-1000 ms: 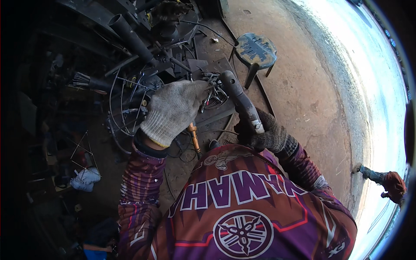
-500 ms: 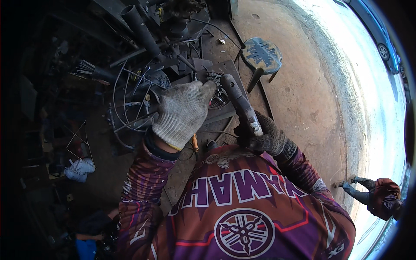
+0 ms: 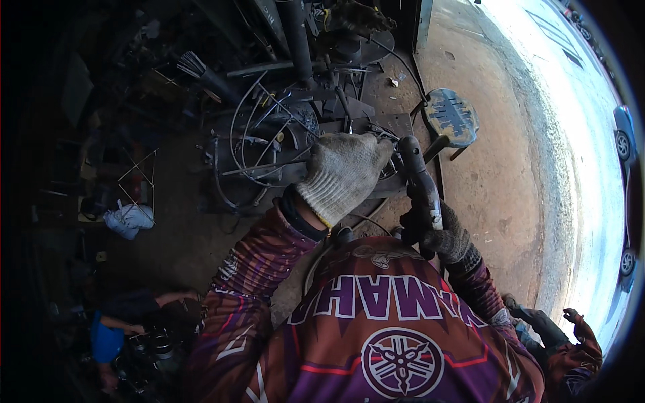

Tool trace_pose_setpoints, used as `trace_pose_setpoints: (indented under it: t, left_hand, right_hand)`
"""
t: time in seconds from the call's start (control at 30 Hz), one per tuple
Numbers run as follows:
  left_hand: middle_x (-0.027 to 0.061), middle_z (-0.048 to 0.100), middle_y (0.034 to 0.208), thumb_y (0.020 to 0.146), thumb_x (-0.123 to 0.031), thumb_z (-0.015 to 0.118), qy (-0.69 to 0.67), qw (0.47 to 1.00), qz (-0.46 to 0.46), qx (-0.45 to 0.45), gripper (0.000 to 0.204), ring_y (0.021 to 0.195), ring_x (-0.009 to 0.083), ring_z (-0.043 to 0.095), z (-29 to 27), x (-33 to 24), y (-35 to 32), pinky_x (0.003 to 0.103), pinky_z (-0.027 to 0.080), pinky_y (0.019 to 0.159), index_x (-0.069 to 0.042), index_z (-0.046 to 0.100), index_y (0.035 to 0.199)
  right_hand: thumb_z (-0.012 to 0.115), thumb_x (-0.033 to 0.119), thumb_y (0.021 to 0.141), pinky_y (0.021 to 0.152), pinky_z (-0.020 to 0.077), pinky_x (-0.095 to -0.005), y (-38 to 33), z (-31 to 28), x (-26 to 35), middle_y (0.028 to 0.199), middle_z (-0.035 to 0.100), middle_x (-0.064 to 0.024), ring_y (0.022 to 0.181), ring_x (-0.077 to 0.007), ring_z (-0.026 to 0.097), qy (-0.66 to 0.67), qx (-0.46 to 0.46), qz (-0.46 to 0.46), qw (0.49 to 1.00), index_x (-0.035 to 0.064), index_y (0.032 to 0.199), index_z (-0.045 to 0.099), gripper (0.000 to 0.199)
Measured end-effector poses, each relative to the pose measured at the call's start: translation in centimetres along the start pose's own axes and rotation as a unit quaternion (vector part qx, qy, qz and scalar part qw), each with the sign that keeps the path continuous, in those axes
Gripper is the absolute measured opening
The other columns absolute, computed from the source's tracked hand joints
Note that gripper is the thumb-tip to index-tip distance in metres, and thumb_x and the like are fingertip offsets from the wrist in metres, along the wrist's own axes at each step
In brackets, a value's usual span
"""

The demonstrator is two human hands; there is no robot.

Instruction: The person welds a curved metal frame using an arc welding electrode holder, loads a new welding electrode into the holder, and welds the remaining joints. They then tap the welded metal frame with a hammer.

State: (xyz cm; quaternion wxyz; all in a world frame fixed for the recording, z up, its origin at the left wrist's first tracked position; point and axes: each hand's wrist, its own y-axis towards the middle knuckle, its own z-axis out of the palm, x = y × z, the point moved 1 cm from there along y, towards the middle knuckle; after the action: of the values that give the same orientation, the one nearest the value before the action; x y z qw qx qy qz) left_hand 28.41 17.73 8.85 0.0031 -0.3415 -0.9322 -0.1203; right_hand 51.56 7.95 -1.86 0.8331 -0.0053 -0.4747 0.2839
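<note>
Pipe of dark, worn metal (image 3: 423, 183), slightly bent, with a hole near its top and a whitish lower end, slants just right of the frame's centre. The right hand (image 3: 449, 238), in a dark grey knitted glove, is wrapped around that lower end. The left hand (image 3: 346, 168), in a pale grey knitted glove with a yellow edge, is curled near mid-frame, close to the pipe's top; its fingertips are hidden, so I cannot tell whether it grasps anything. A round-topped blue and tan stool (image 3: 451, 117) stands at upper right.
</note>
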Motion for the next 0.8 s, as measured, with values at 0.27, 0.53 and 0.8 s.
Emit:
trace_pose_setpoints:
  t: [0.27,0.53,0.8]
  left_hand:
    - [0.0002,0.061,0.074,0.092,-0.021,0.061,0.073,0.996,-0.037,0.041,0.02,0.07,0.0185,0.067,-0.6,-0.1,-0.6,0.034,0.053,0.057,-0.016,0.064,0.111]
    - [0.0112,0.061,0.117,0.094,-0.031,0.066,-0.121,0.932,0.038,-0.339,0.041,0.096,0.0236,0.064,-1.4,1.6,-3.7,0.035,0.056,0.08,-0.003,0.061,0.124]
    - [0.0188,0.054,0.138,0.092,-0.039,0.071,-0.321,0.797,-0.407,-0.31,0.07,0.122,0.0276,0.058,-0.1,15.6,-14.6,0.038,0.048,0.1,0.0,0.045,0.143]
  right_hand:
    - [0.094,0.031,0.06,0.09,0.0575,-0.0436,0.5,1.0,-0.7,0.118,0.063,-0.0163,0.104,-0.0285,0.066,0.016,-0.001,-0.008,1.0,0.0043,0.142,0.041,0.101]
    - [0.079,0.061,0.074,0.075,0.0592,-0.0424,0.0,-1.5,-2.7,0.111,0.065,-0.015,0.09,-0.0295,0.069,-0.034,-0.083,-0.102,0.991,0.0003,0.135,0.049,0.091]
    - [0.082,0.049,0.076,0.077,0.0588,-0.0446,-1.3,-3.4,-2.4,0.118,0.062,-0.014,0.096,-0.031,0.068,0.025,-0.112,-0.11,0.987,0.0031,0.137,0.047,0.084]
